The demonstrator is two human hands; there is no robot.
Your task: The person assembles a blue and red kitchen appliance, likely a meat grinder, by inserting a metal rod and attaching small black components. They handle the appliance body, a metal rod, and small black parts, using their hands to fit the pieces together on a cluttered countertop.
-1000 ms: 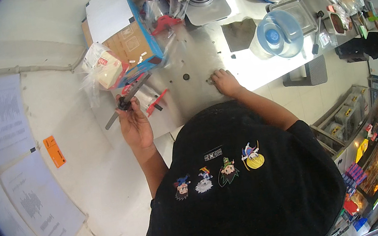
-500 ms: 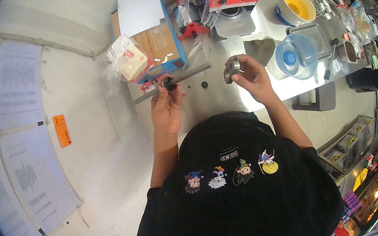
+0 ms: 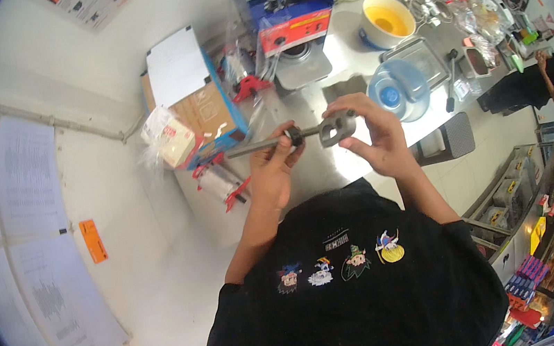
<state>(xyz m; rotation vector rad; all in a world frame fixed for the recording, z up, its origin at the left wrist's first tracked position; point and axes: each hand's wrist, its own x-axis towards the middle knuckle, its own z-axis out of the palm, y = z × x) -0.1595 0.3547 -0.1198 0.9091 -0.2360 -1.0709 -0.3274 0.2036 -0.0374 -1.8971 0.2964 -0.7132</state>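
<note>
My left hand (image 3: 269,179) grips a grey metal rod (image 3: 244,149) that lies nearly level. A dark collar (image 3: 295,135) sits around the rod, against my left fingertips. In my right hand (image 3: 383,136) is a grey metal piece with openings through it (image 3: 336,130), pinched between the thumb and the fingers. The rod's right end meets this piece; whether it goes into it cannot be made out. Both hands are above the front part of the metal table (image 3: 310,102).
At the left stand a cardboard box (image 3: 202,109) and a cylinder with red ends (image 3: 221,182). Behind are a blue-and-red box (image 3: 297,30) and a yellow-lined bowl (image 3: 386,20). A clear blue bowl (image 3: 413,88) is at the right, a grey stool (image 3: 454,138) below it. Another person (image 3: 531,83) is at far right.
My hands have come together, bringing the rod's right end to the metal piece. The view has shifted; the cylinder with red ends now shows more fully, and another person has come into view.
</note>
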